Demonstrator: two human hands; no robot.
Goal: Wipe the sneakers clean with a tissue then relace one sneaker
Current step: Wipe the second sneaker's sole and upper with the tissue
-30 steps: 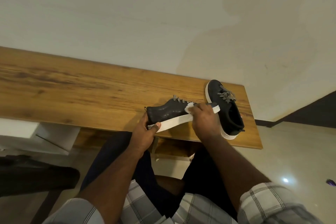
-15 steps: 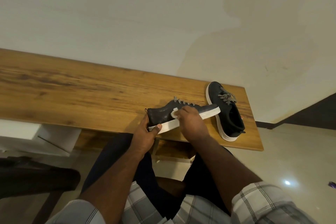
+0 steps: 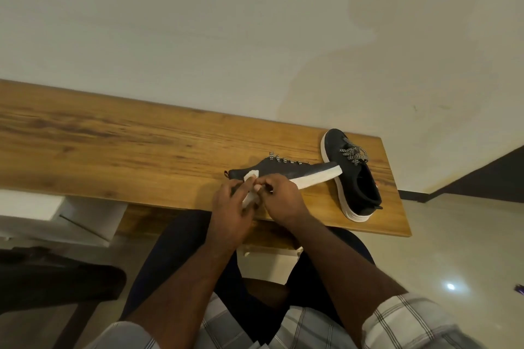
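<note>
**Tissue Met the Heel of the Dark Sneaker**

The near sneaker [image 3: 286,171] lay tipped on its side at the front edge of the counter [image 3: 119,150], its dark, finely pebbled upper facing the camera and its thick white sole [image 3: 312,181] running as a flat, pale band toward the toe on the right. Speckled black-and-white laces [image 3: 279,159] poked up along its top edge. At the heel end, a small crumpled wad of white tissue [image 3: 251,174] sat pressed against the dark upper.

The right hand [image 3: 283,198] had its fingers curled around the tissue, pinching it against the shoe. The left hand [image 3: 229,212] sat just beside it at the heel, fingers bent around that end of the sneaker and a strip of white sole showing between them; the two hands were touching.

The second sneaker [image 3: 354,176] stood upright on its sole near the right end of the counter, toe pointing away, its laces bunched loosely over the tongue, white rim curving round a dark, matte upper. The toe of the tipped shoe reached close to its side.

The counter was a long slab with warm, streaky wood grain, set against a plain pale wall [image 3: 198,22]. Below, plaid sleeves [image 3: 411,323] framed both forearms over a glossy tiled floor [image 3: 453,249].
</note>
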